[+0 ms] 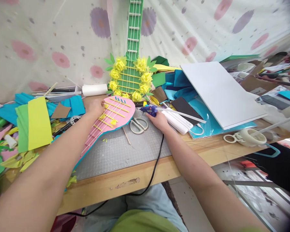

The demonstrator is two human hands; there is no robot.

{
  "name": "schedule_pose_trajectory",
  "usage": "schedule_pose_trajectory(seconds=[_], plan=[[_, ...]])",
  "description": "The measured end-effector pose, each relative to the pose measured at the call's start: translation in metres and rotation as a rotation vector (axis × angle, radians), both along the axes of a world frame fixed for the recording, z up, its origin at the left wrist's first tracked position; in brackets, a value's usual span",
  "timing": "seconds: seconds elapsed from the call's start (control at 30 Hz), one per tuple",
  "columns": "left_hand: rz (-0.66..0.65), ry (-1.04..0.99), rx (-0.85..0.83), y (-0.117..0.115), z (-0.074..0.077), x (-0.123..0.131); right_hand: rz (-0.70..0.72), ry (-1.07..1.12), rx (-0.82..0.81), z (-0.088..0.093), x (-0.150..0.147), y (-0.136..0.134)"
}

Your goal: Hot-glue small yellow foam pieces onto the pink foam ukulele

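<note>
My left hand [96, 107] rests at the left edge of a pink paper guitar [122, 111], its fingers curled beside a small yellow paper flower [106, 105]. What those fingers grip is hidden. Yellow strips, white strings and another yellow flower [113, 122] cross the pink face, which has a blue rim. In my right hand [159, 120] is a blue hot glue gun [148, 110], with a long clear glue stick [183, 115] poking out of its back. Scissors [139, 125] lie between the hands on the grey cutting mat [135, 151], near a thin stick [126, 136].
A green paper guitar [131, 77] trimmed with yellow flowers leans at the back. Paper scraps [40, 124] are heaped left. To the right are a white power strip [177, 120], a white board [222, 93] and a white cup [250, 137]. A black cord [157, 164] hangs over the table edge.
</note>
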State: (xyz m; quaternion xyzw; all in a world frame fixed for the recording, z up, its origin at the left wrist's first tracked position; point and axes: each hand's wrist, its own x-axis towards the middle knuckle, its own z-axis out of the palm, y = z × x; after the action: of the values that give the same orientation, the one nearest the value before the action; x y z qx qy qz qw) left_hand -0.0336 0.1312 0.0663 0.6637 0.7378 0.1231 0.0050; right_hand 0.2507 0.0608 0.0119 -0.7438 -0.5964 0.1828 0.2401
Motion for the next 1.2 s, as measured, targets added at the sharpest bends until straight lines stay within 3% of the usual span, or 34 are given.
schedule_pose_trajectory(seconds=[0.1,0.2,0.4,0.5,0.6,0.67,0.8,1.03,1.2], plan=[[0.013,0.006,0.049,0.000,0.000,-0.001,-0.007,-0.005,-0.008,0.000,0.000,0.001],[0.040,-0.114,0.129,-0.002,-0.001,-0.005,-0.009,0.004,-0.009,-0.001,0.000,0.001],[0.136,-0.833,0.380,-0.001,-0.006,-0.011,0.005,0.024,0.010,-0.005,0.003,0.002],[0.139,-1.195,0.492,-0.008,0.000,-0.003,0.008,0.020,0.018,-0.007,0.004,0.002],[0.160,-1.414,0.601,-0.025,0.008,0.009,0.008,0.027,0.030,-0.006,0.004,0.001],[0.113,-1.469,0.646,-0.040,0.011,0.017,0.010,0.033,0.038,-0.006,0.003,0.001],[0.097,-1.376,0.683,-0.065,0.006,0.025,-0.007,0.021,0.020,-0.005,0.003,-0.001],[0.160,-1.414,0.553,-0.095,-0.024,0.027,0.007,0.047,0.056,-0.008,0.006,0.001],[0.093,-1.540,0.611,-0.114,-0.042,0.036,0.003,0.046,0.054,-0.009,0.006,0.001]])
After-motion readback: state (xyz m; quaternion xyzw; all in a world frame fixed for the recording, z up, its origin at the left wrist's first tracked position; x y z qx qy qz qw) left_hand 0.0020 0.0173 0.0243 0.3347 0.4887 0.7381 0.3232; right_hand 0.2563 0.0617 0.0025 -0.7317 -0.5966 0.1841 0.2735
